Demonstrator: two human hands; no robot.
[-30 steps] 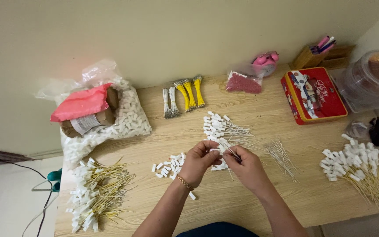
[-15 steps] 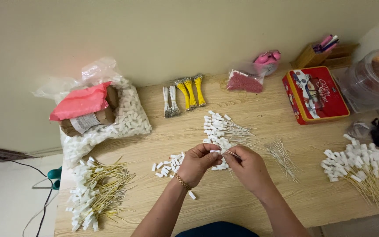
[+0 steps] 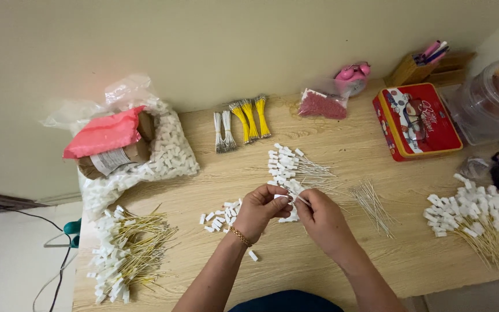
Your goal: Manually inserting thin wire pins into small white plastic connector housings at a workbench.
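Left hand (image 3: 259, 209): fingers pinching a small white plastic connector (image 3: 280, 197).
Right hand (image 3: 323, 216): fingers pinching a thin white wire (image 3: 302, 201).
Tip: keep wire straight, seat squarely, low over the wooden bench (image 3: 319, 260).

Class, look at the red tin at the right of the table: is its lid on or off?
On. The red tin lies flat with its printed lid covering the whole top; nothing of the inside shows.

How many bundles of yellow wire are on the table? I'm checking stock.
3, side by side at the back of the light wooden table: left bundle of yellow wire, middle bundle, right bundle. None seem hidden; the two whitish wire bundles beside them are not counted.
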